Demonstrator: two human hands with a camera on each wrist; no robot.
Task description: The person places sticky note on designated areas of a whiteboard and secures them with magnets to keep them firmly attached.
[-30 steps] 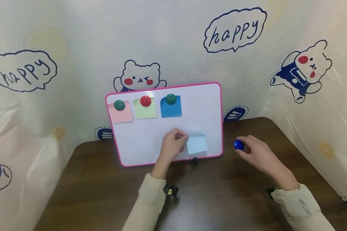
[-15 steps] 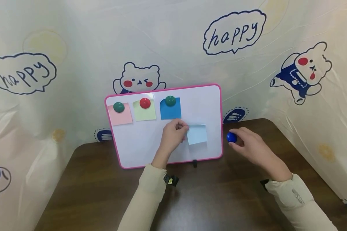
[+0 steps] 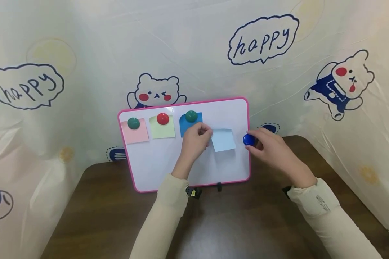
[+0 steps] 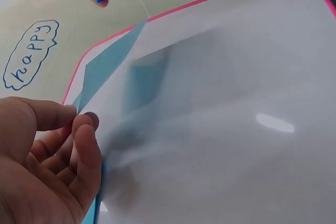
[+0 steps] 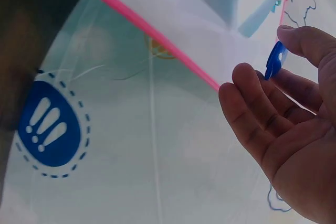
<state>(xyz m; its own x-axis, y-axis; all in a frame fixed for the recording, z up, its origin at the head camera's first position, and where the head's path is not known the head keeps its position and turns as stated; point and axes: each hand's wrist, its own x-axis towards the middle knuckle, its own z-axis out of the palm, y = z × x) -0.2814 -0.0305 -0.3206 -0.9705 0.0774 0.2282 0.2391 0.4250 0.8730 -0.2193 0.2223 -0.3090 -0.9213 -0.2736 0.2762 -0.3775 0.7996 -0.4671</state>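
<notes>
Left hand [image 3: 194, 141] pinches pale-blue note [image 3: 223, 140]; right hand [image 3: 270, 151] grips blue magnet [image 3: 248, 140] beside it.

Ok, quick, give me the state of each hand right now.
Left hand: pinching the light blue note by its edge against the whiteboard.
Right hand: holding the blue magnet in its fingertips.

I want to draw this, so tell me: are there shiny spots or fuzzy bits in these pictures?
Head view: sharp, evenly lit; the whiteboard carries a faint shadow under the light blue note. Left wrist view: a bright glare spot on the board, a blurred reflection of the note, and the left hand close and soft. Right wrist view: the right hand and blue magnet are slightly blurred, and the board looks washed out.
</notes>
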